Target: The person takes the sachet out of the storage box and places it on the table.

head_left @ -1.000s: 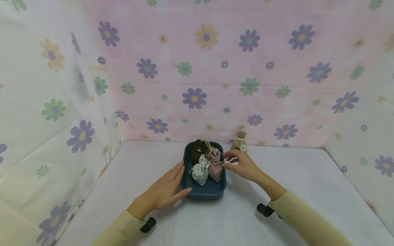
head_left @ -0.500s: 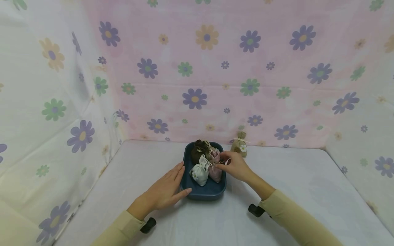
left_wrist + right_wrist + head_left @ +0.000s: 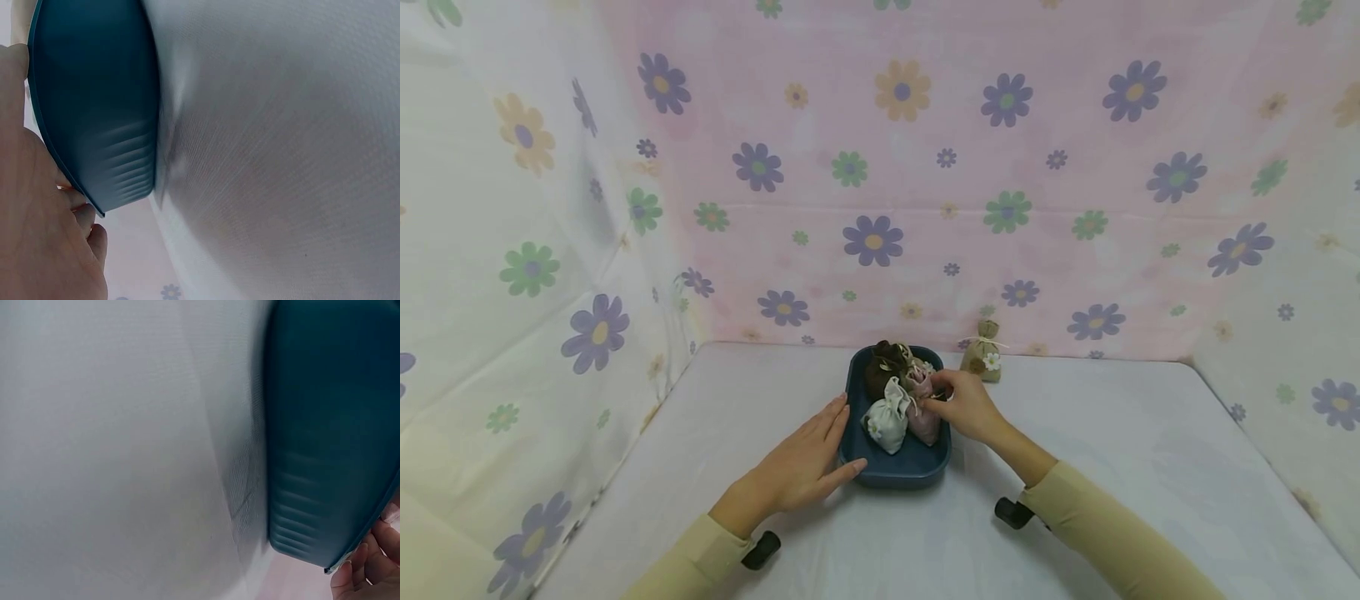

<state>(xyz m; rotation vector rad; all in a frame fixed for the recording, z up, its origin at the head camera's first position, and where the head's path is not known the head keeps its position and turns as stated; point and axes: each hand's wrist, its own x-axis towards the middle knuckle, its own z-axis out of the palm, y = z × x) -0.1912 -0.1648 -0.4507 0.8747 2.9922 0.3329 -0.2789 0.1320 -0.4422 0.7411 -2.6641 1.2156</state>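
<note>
A dark blue tray (image 3: 895,471) sits mid-table near the back wall, with bare white tablecloth (image 3: 1150,467) wide on both sides; the left hand (image 3: 801,467) lies flat, fingers straight, against its left rim. The right hand (image 3: 964,406) pinches the pink pouch (image 3: 922,423) at its tied neck. Three pouches sit inside the tray, pink, white (image 3: 883,421) and brown (image 3: 883,364), and one tan pouch (image 3: 982,354) stands outside, near the wall.
</note>
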